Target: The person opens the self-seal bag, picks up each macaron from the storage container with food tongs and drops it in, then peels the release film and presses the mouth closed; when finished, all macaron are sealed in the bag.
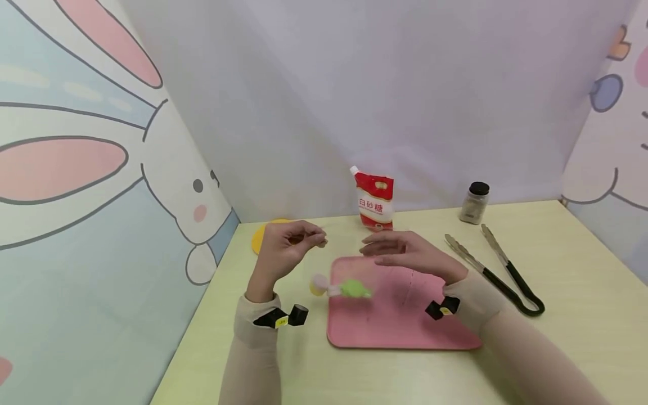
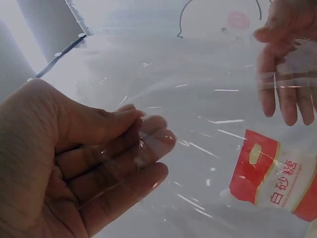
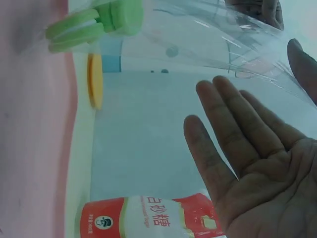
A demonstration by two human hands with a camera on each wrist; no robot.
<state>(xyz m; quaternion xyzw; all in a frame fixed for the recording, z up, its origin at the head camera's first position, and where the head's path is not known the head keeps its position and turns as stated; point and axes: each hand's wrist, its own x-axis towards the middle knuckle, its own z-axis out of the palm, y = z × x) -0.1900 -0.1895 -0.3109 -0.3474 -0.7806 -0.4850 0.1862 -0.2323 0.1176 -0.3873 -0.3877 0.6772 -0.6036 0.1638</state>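
Observation:
My left hand [image 1: 286, 247] is raised over the table's left part and pinches the edge of a clear plastic bag [image 2: 203, 109] between thumb and fingers. Low in the bag lie green, round, sandwich-like pieces [image 3: 119, 17], which look like macarons. A pale pink and yellow piece [image 1: 319, 284] hangs to their left in the head view. My right hand [image 1: 407, 253] hovers above the pink tray [image 1: 400, 326] with its fingers straight and spread from the thumb. It is close to the bag; whether it touches the film is unclear.
A red and white pouch of white sugar [image 1: 374, 202] stands at the back by the wall. To the right are a black-lidded jar [image 1: 475, 203] and metal tongs with black handles [image 1: 516, 281]. Behind the left hand a yellow round thing [image 1: 258, 239] is partly hidden.

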